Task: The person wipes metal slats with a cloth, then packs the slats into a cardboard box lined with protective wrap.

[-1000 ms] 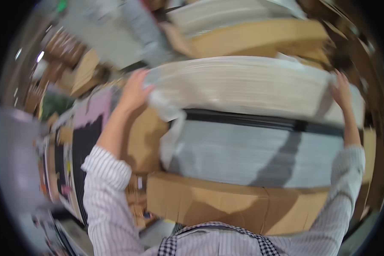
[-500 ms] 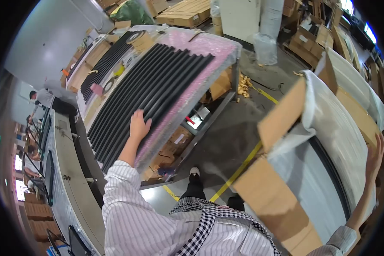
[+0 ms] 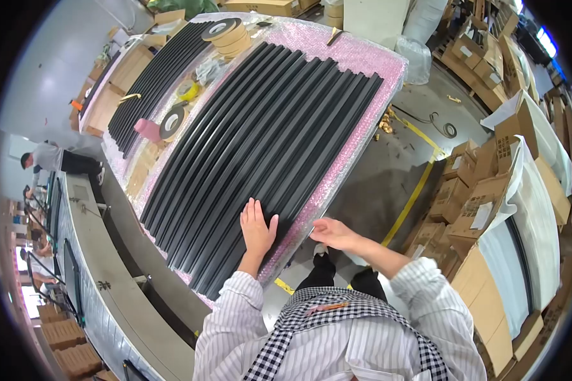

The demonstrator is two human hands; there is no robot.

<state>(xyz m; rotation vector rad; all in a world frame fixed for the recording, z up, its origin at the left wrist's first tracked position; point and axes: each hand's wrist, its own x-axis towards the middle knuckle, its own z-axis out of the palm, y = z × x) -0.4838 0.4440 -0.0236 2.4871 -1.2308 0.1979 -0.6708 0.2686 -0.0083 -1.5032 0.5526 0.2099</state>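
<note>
My left hand [image 3: 258, 228] lies flat on a row of long black strips [image 3: 260, 146], its fingers stretched out and thumb apart. The strips rest side by side on a table covered with pink bubble wrap [image 3: 368, 54]. Just off the table's near right edge is my right hand [image 3: 338, 235], its fingers loosely bent and apart, with nothing visible in them. To the right stands an open cardboard box [image 3: 483, 273] lined with white foam sheet [image 3: 534, 209], and a black strip [image 3: 520, 260] shows inside it.
Rolls of tape [image 3: 229, 37], a yellow tape roll [image 3: 187, 91] and a second bundle of black strips [image 3: 162, 76] lie on the table's far left side. Cartons [image 3: 454, 197] stand at the right. A person [image 3: 60, 159] works at a long bench [image 3: 108, 273] on the left.
My right hand has left the foam-lined box and come to the table's edge. My left hand still rests on the strips. The view has turned toward the table, and the box's flap no longer stands up.
</note>
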